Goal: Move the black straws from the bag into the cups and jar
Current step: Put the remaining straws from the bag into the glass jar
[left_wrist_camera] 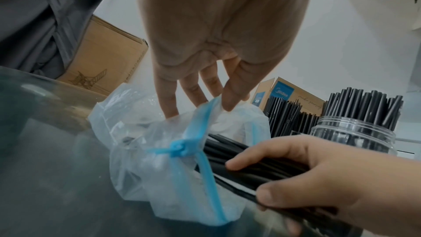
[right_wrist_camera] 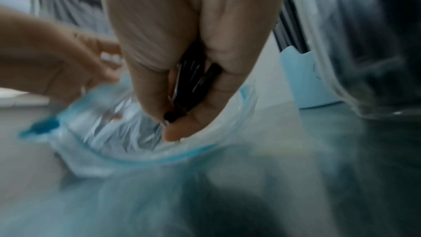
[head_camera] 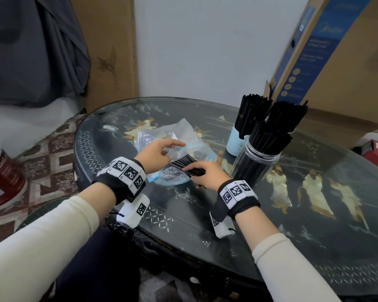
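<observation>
A clear plastic bag (head_camera: 179, 136) with a blue zip rim lies on the dark round table (head_camera: 205, 232). My left hand (head_camera: 170, 150) pinches the blue rim (left_wrist_camera: 205, 114) and holds the mouth up. My right hand (head_camera: 194, 173) grips a small bundle of black straws (head_camera: 184, 164) that sticks partway out of the bag's mouth (left_wrist_camera: 250, 161). To the right stand a clear jar (head_camera: 255, 166) and a light blue cup (head_camera: 235, 142), both packed with upright black straws. A third bunch of straws (head_camera: 288, 114) stands behind them, its cup hidden.
A large cardboard box (head_camera: 336, 73) leans against the wall behind the cups. Another carton (head_camera: 111, 51) and grey cloth (head_camera: 31, 51) stand at the back left. A red-and-white container (head_camera: 2, 171) sits on the patterned floor, left of the table.
</observation>
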Demonstrator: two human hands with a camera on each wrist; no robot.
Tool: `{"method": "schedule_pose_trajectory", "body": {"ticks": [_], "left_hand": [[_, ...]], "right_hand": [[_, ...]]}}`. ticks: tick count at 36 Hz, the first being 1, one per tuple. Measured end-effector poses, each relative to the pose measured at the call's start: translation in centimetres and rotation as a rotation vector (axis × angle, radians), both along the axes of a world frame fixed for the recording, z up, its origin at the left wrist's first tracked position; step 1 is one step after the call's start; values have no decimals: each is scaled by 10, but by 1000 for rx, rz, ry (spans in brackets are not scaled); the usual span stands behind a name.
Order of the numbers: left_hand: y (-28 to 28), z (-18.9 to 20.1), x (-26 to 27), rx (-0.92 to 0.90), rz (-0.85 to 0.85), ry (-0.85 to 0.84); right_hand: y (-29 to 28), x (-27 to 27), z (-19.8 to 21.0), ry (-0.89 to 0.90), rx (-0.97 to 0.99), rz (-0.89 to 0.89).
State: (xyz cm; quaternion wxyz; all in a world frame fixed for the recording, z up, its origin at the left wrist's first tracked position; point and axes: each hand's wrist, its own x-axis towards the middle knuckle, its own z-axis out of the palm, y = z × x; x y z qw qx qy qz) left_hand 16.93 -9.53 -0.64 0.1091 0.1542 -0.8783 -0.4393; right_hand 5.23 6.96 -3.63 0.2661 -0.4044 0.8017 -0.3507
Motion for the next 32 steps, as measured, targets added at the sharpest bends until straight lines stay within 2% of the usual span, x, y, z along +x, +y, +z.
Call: {"method": "schedule_pose_trajectory", "body": {"ticks": [4, 8, 10, 13, 16, 18, 24, 27, 30, 32], "left_hand": [[5, -5, -1, -59, 3, 35], [22, -12, -1, -403, 61, 204], [35, -12, -3, -515, -79, 278], [59, -12, -14, -637, -308, 233], [78, -14, -29, -679, -379, 126], [89, -14, -39, -688, -393, 146], [122, -6, -58, -553, -318, 260], [131, -5, -60, -339, -251, 251], [140, -5, -62, -109, -203, 268], [150, -3, -63, 10, -175, 286]], "right_hand": [[23, -3, 18, -80, -4, 18], [47, -4, 36, -41, 18, 35], [59, -2, 47, -36, 39, 43], [77, 2, 62, -33, 54, 52], [91, 4, 73, 0, 70, 73], [101, 5, 81, 2, 73, 83], [128, 2, 98, 21, 14, 42], [138, -2, 108, 36, -92, 46], [144, -6, 118, 160, -178, 4], [143, -2, 121, 242, -324, -41]]}}
